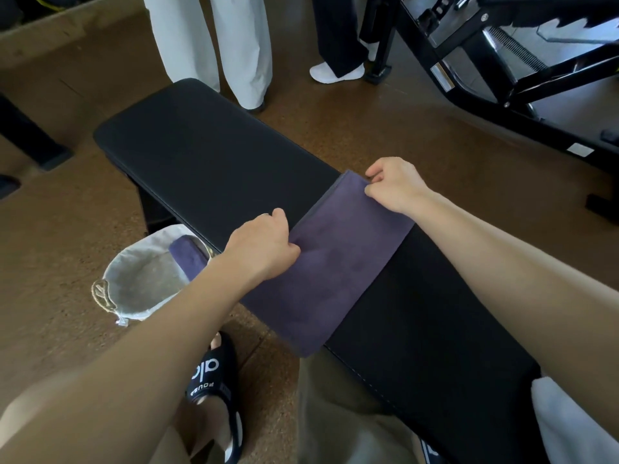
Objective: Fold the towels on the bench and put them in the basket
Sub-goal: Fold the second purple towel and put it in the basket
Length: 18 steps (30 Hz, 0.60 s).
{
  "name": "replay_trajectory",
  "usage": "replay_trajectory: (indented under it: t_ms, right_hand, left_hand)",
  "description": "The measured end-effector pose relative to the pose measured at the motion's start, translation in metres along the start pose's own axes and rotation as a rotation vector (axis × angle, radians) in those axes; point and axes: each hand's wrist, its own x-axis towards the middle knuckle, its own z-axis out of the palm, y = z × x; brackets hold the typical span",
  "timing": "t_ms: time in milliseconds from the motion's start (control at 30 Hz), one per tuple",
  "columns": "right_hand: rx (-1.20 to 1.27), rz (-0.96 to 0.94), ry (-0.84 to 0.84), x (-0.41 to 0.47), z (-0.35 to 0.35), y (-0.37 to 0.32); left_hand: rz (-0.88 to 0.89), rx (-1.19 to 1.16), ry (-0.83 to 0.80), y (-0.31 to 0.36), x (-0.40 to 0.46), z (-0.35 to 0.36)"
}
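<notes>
My towel lies crosswise on the tabletop; left grip pinches its near-left edge, right grip the far corner. Basket sits left.

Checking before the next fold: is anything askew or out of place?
The purple towel lies skewed across the bench, one end hanging off its near edge. In the basket, a folded towel leans against the rim.

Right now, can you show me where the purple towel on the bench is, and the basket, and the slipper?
towel (335, 262), head view, middle of the flat cloth.
basket (134, 259), head view, pale far rim.
slipper (214, 373), head view, black strap with letters.
</notes>
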Motion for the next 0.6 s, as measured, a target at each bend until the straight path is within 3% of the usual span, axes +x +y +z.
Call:
replay_trajectory:
  t_ms: [600]
  right_hand:
    - [-0.264,-0.500,-0.050,0.075,0.073,-0.152]
  left_hand:
    - [-0.060,-0.053,0.147,-0.025,-0.032,0.013]
